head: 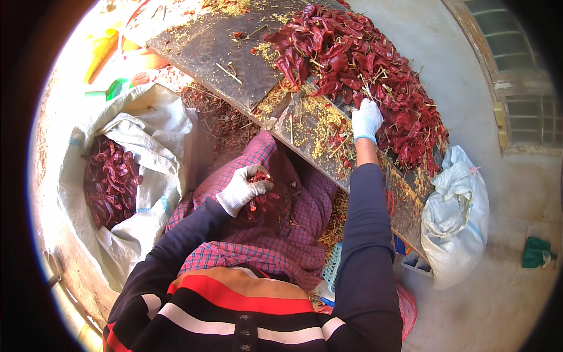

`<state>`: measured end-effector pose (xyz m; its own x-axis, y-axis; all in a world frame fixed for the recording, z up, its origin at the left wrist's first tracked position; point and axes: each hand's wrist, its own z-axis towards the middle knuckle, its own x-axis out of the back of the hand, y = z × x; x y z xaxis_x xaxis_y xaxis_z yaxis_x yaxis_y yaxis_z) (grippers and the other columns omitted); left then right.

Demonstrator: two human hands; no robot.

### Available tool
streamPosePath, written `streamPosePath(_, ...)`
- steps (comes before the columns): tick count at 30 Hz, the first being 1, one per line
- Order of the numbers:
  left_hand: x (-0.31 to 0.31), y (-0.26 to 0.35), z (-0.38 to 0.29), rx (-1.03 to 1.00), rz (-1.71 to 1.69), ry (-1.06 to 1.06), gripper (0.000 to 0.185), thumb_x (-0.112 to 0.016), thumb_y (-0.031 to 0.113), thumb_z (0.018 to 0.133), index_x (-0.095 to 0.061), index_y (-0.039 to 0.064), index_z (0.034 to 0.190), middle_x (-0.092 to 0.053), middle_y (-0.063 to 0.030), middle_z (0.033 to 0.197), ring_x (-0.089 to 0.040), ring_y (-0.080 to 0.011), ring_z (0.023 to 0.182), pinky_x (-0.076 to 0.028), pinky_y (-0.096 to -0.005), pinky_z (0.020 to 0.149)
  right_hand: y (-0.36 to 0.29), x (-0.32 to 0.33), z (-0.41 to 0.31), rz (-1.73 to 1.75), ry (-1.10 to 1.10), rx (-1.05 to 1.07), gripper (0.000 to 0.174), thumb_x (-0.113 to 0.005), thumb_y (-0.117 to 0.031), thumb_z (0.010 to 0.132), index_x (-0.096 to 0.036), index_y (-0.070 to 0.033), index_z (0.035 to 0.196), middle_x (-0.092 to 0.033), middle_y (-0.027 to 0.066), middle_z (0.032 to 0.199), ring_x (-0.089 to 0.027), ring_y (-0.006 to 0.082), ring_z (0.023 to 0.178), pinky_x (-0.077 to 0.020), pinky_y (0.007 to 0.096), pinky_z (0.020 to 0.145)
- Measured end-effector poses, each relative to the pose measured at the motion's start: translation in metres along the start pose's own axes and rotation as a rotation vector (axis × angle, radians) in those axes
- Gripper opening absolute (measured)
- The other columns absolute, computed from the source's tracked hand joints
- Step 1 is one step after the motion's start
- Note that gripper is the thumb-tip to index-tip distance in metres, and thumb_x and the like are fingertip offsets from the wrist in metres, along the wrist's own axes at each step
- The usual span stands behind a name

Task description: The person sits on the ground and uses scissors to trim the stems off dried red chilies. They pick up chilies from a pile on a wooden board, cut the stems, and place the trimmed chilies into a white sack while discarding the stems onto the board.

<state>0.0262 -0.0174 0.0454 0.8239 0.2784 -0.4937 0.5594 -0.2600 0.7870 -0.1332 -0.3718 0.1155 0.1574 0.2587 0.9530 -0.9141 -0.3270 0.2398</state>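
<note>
My left hand (246,187), in a white knit glove, is closed around several dried red chili peppers (260,177) above the checked cloth (308,220) over my lap. My right hand (367,121), gloved likewise, reaches to the near edge of a large heap of dried red chilies (347,57) on the wooden board. Its fingertips are at pale stems (374,86) there; whether they grip one is hidden. At the left an open white woven sack (169,143) holds dark red chilies (112,180).
Yellow seeds and stem bits lie scattered over the wooden board (206,48). A full white sack (459,224) stands at its right end, near a grey hollow block (415,264). A light blue plastic basket (333,264) is beside my lap. Stems litter the floor below the board.
</note>
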Motion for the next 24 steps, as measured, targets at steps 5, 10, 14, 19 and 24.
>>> streamPosePath(5,-0.004,0.007,-0.001,0.053,-0.041,-0.001,0.013,-0.073,0.002,0.084,-0.064,0.004,0.094,-0.064,-0.0011,0.075,-0.061,-0.0108,0.058,-0.052,-0.0266,0.058,0.036,-0.011,-0.005,0.76,0.145,-0.156,0.023,-0.069,-0.022,0.093,-0.067,-0.005,0.108,-0.072,0.0151,0.102,-0.071,0.0321,0.091,-0.0559,0.0419,0.078)
streamPosePath(10,-0.005,0.005,0.001,0.059,-0.063,0.001,0.012,-0.072,0.002,0.085,-0.065,0.004,0.094,-0.064,-0.0009,0.074,-0.061,-0.0106,0.058,-0.052,-0.0264,0.058,0.034,0.004,-0.053,1.938,-0.026,-0.517,0.017,-0.066,-0.008,0.097,-0.061,-0.002,0.112,-0.069,0.0111,0.102,-0.071,0.0254,0.093,-0.0584,0.0347,0.076)
streamPosePath(14,-0.011,0.006,0.0,0.017,-0.036,-0.022,0.012,-0.074,0.002,0.085,-0.065,0.005,0.093,-0.064,0.0017,0.077,-0.059,-0.0074,0.063,-0.05,-0.0252,0.061,0.016,-0.001,-0.11,2.284,-0.241,-0.496,0.021,-0.071,-0.009,0.095,-0.062,-0.001,0.111,-0.067,0.0112,0.108,-0.066,0.0242,0.096,-0.0585,0.0389,0.078)
streamPosePath(19,-0.024,0.021,-0.004,-0.026,0.185,0.006,0.017,-0.078,0.005,0.086,-0.066,0.005,0.097,-0.065,0.0012,0.079,-0.062,-0.007,0.067,-0.052,-0.0239,0.06,-0.046,0.008,-0.2,2.268,-0.569,-0.391,0.027,-0.072,-0.016,0.095,-0.063,-0.008,0.12,-0.069,0.0032,0.103,-0.068,0.0188,0.085,-0.0581,0.0356,0.071)
streamPosePath(24,-0.026,0.027,-0.011,-0.014,0.121,-0.031,0.032,-0.082,0.007,0.084,-0.066,0.005,0.112,-0.068,-0.0011,0.089,-0.065,-0.0093,0.072,-0.055,-0.0255,0.062,-0.068,0.003,-0.247,1.867,-0.774,-0.14,0.028,-0.066,-0.015,0.1,-0.064,0.001,0.123,-0.069,0.0096,0.117,-0.068,0.0207,0.101,-0.0566,0.0342,0.089)
